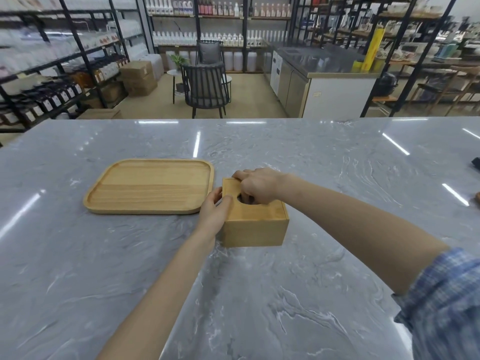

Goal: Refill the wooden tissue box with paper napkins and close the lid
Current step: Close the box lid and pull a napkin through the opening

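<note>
One wooden tissue box [255, 224] and one wooden tray [150, 187] sit on the bench [259, 294]. Two hands are there: the left hand [214, 213] and the right hand [259, 184]. Two dark chairs [205, 87] stand beyond.

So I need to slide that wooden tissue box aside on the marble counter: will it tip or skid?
The wooden tissue box looks squat with a flat base, so tipping seems unlikely. The counter is glossy, so the box would probably slide easily. It looks rigid; the left hand bracing its side suggests it shifts when handled.
</note>
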